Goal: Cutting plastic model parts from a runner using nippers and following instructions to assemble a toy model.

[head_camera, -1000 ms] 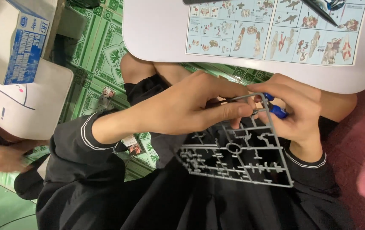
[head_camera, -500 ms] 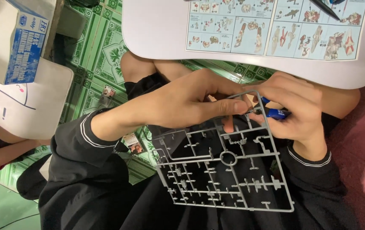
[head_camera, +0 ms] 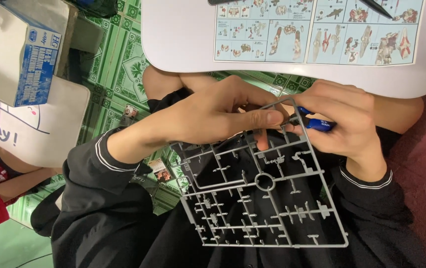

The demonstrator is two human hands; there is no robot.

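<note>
my left hand point(head_camera: 208, 116) pinches the top edge of the grey plastic parts frame point(head_camera: 262, 193), fingers closed tight on it, the frame hanging down below my grip over my lap. my right hand point(head_camera: 347, 121), just right of that, is wrapped around blue-handled cutters point(head_camera: 317, 123), tips meeting the frame beside my left fingertip. past both hands, the white counter point(head_camera: 183, 39) carries an instruction sheet point(head_camera: 317, 30). far left sits a cardboard box point(head_camera: 16, 54).
</note>
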